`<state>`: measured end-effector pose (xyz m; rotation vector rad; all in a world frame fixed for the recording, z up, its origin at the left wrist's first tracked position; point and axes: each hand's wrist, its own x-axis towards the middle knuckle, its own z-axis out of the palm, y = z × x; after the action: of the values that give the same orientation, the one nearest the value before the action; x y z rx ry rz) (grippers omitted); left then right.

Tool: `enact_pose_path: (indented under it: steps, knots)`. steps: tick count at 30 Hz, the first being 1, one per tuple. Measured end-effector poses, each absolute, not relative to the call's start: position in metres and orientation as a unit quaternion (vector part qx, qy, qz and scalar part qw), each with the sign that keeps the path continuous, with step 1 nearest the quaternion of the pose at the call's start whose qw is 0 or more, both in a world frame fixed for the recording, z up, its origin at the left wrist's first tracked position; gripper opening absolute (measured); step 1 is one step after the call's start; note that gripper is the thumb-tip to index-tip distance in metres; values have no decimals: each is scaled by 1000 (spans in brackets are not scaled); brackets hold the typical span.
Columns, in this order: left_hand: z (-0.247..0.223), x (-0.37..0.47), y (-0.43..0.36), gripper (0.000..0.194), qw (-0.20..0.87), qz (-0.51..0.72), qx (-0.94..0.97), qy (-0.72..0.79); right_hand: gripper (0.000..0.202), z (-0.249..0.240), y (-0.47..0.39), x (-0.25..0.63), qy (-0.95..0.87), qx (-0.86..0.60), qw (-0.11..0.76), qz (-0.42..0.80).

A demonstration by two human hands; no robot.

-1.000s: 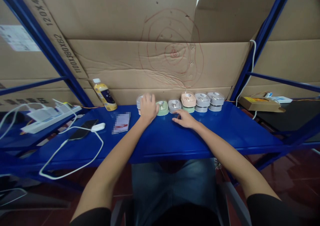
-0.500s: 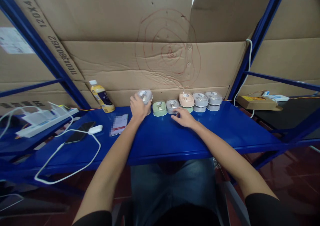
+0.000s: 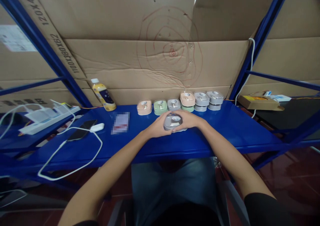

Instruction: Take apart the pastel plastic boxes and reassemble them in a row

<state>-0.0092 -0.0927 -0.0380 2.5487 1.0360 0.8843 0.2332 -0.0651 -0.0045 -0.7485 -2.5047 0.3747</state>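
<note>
Both my hands are wrapped round a grey lidded box (image 3: 173, 122) with a clear top, in front of the row of boxes. My left hand (image 3: 157, 126) grips its left side, and my right hand (image 3: 191, 120) covers its right and far edges. Behind it stand a single pink box (image 3: 144, 108), a green box (image 3: 160, 108) and another grey box (image 3: 173, 105). To their right, a pink box (image 3: 187, 99) sits on a green one, followed by two grey stacks (image 3: 201, 99). Whether the held box touches the table is hard to make out.
On the blue table (image 3: 155, 146) lie a blurred-out card or packet (image 3: 121, 123), a phone (image 3: 82, 130) and a white cable (image 3: 100, 146). A yellow bottle (image 3: 103, 95) stands by the cardboard wall (image 3: 112, 59). A power strip (image 3: 50, 119) is at left, an open carton (image 3: 260, 103) at right.
My left hand has brought the grey box from atop the left-end pink box, rightward and nearer to me. My right hand has left the row and closed on the same box.
</note>
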Motion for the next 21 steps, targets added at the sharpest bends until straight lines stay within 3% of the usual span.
enact_pose_path:
  steps: [6,11,13,18,21]
  knots:
    - [-43,-13,-85,116,205,313,852,367,90,-7,-66,229,-910,-321,219,143]
    - [-37,-14,-88,116,178,311,856,373,84,5,-60,245,-885,-350,257,168]
    - [-37,-16,-89,106,144,299,866,373,83,9,-56,255,-862,-386,288,161]
    - [-37,-16,-93,53,78,231,897,369,83,11,-44,273,-798,-453,379,120]
    - [-37,-13,-95,46,69,229,901,361,87,8,-41,274,-788,-457,398,109]
